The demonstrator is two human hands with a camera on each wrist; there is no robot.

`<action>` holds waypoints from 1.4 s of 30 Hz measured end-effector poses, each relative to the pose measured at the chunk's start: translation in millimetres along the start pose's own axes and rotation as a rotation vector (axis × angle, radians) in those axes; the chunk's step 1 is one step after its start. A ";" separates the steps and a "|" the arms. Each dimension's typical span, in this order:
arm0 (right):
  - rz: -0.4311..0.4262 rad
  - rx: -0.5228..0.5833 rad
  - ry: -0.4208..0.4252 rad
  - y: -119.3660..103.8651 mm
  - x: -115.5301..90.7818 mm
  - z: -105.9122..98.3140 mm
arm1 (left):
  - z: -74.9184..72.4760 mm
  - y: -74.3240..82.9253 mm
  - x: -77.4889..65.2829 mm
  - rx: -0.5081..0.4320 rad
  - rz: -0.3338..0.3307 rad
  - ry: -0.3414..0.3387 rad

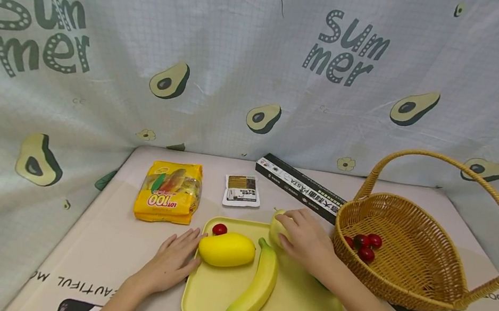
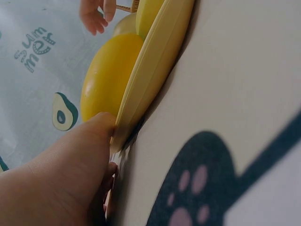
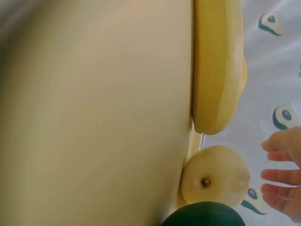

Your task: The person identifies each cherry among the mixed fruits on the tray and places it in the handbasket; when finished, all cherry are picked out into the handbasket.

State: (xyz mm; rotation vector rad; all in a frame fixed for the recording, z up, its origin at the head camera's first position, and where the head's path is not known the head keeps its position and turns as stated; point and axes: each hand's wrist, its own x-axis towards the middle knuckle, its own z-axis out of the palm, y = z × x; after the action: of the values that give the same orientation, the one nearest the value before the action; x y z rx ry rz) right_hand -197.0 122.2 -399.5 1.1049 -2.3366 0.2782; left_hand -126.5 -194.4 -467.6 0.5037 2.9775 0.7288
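Observation:
In the head view, my left hand (image 1: 170, 262) lies with its fingers extended at the left edge of a yellow tray (image 1: 209, 297). Its thumb touches the tray's rim in the left wrist view. On the tray are a yellow mango (image 1: 227, 249), a banana (image 1: 253, 290), a small red fruit (image 1: 219, 229) and a pale yellow pear (image 1: 276, 229). My right hand (image 1: 307, 239) hovers by the pear; the right wrist view shows a gap between the loosely bent fingers and the fruit. A dark green rounded thing (image 3: 204, 215) is beside the pear, mostly hidden by my right arm in the head view.
A wicker basket (image 1: 410, 244) with a tall handle stands at the right, holding several dark red fruits (image 1: 366, 254). Behind the tray lie a yellow candy bag (image 1: 168, 192), a white sachet (image 1: 242, 191) and a long black pasta box (image 1: 300, 185). A printed curtain hangs behind.

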 end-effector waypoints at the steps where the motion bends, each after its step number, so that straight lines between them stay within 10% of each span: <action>1: -0.003 0.001 -0.001 -0.5 0.5 -0.2 | -0.1 0.0 -0.2 0.000 -0.001 0.000; 23: -0.148 0.066 0.028 -5.0 25.7 11.9 | -0.6 -0.6 -1.8 0.012 -0.004 0.002; 42: -0.117 0.088 -0.146 -11.0 56.4 52.3 | 1.5 -0.6 0.2 0.011 0.000 0.007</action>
State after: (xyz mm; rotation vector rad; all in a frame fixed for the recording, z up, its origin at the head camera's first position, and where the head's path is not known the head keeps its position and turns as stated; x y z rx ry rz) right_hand -237.8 57.5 -412.7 1.3408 -2.3941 0.2675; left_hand -126.6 -194.1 -469.2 0.5023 2.9895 0.7155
